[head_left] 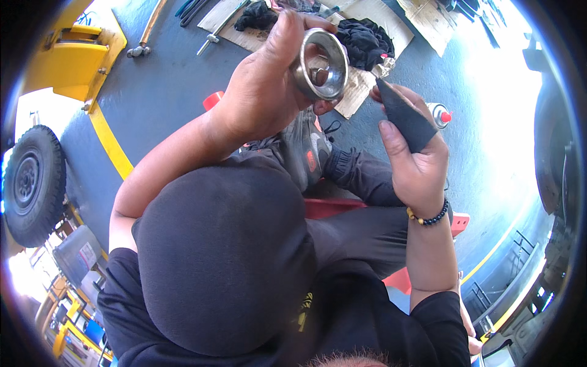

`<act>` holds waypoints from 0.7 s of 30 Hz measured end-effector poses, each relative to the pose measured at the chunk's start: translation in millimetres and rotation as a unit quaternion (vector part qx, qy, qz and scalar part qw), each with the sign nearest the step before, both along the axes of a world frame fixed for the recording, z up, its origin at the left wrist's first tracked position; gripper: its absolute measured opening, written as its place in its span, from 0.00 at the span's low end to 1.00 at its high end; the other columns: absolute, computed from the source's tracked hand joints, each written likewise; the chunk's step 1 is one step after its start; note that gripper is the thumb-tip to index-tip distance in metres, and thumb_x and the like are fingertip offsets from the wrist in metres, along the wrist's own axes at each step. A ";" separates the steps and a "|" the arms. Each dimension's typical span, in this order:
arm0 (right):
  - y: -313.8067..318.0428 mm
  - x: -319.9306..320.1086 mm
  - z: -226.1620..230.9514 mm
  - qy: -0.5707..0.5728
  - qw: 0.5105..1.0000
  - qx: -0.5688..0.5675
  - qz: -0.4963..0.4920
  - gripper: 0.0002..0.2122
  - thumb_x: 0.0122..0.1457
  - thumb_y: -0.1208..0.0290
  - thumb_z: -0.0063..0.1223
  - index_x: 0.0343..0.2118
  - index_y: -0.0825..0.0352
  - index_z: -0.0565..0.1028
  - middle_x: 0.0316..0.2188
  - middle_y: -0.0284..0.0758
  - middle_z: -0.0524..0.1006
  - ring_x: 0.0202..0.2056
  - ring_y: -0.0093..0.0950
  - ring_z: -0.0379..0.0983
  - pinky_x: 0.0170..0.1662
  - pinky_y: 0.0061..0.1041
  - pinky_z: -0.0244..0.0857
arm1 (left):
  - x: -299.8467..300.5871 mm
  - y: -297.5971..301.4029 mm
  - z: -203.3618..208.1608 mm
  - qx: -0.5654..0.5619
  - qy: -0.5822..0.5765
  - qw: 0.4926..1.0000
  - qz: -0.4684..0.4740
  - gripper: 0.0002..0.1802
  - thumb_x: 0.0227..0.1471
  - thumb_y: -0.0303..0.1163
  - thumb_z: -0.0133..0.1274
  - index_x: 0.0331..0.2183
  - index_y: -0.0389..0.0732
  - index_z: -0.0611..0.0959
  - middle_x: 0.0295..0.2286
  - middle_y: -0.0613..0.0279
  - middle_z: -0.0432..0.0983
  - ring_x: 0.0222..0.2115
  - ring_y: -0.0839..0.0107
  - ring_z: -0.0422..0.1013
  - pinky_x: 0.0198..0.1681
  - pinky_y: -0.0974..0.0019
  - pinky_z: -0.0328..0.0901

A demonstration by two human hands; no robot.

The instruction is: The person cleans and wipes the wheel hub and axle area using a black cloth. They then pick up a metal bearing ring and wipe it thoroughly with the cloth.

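Observation:
Raised in front of me, my left hand (263,92) is closed around a shiny metal ring-shaped part (335,61). Its wide open end faces to the right, and the inside of the hollow shows. Part of the ring's outer side is hidden by my fingers. My right hand (425,168) pinches a folded dark sheet that looks like sandpaper (403,122), the thumb on one side and the fingers behind it. A gap separates the sheet from the ring.
Black rags (365,43) lie on cardboard (353,98) ahead. Beyond my right hand stands a spray can (438,114) with a red nozzle. A hammer (143,50) and a yellow metal base (76,58) are at far left, above a tyre (33,183). Red plastic (333,208) shows beneath my legs.

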State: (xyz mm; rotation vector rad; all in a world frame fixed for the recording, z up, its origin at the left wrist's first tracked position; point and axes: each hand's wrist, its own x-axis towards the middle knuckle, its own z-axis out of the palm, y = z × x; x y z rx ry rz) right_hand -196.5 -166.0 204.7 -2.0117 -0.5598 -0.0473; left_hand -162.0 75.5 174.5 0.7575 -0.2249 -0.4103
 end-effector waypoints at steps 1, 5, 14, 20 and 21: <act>3.2 4.7 5.7 -0.056 0.998 -0.039 0.008 0.19 0.58 0.81 0.55 0.54 0.69 0.76 0.49 0.41 0.77 0.48 0.37 0.77 0.54 0.31 0.68 | -0.7 -0.1 0.7 0.019 -0.020 1.000 0.003 0.33 0.63 0.60 0.44 0.57 0.46 0.67 0.43 0.59 0.73 0.31 0.71 0.70 0.37 0.64 0.68; -0.6 28.6 12.9 -0.154 0.983 -0.092 0.048 0.22 0.51 0.81 0.58 0.51 0.61 0.80 0.49 0.37 0.77 0.52 0.39 0.74 0.56 0.36 0.68 | -3.7 4.1 3.6 0.053 -0.049 0.997 -0.016 0.43 0.51 0.50 0.65 0.59 0.39 0.65 0.41 0.59 0.72 0.37 0.71 0.72 0.39 0.64 0.70; 8.5 45.2 28.7 -0.242 0.919 -0.268 0.157 0.26 0.48 0.83 0.57 0.53 0.58 0.80 0.51 0.37 0.74 0.53 0.40 0.72 0.60 0.40 0.64 | -6.6 6.0 18.7 0.056 0.015 0.997 -0.050 0.45 0.46 0.39 0.71 0.59 0.35 0.65 0.38 0.58 0.75 0.32 0.75 0.73 0.29 0.72 0.69; 11.4 30.6 12.1 -0.215 0.933 -0.259 0.125 0.34 0.38 0.84 0.54 0.55 0.54 0.78 0.48 0.38 0.71 0.50 0.39 0.70 0.55 0.38 0.62 | -6.9 9.0 15.7 0.136 0.000 0.989 -0.061 0.49 0.43 0.50 0.71 0.61 0.42 0.66 0.44 0.62 0.73 0.29 0.78 0.69 0.27 0.74 0.63; 12.0 23.6 14.8 -0.202 0.939 -0.251 0.121 0.35 0.37 0.83 0.54 0.55 0.54 0.78 0.48 0.39 0.71 0.51 0.40 0.69 0.55 0.38 0.62 | -7.0 9.7 17.9 0.129 0.018 0.989 -0.068 0.50 0.43 0.50 0.71 0.61 0.42 0.65 0.43 0.62 0.73 0.28 0.78 0.68 0.27 0.75 0.62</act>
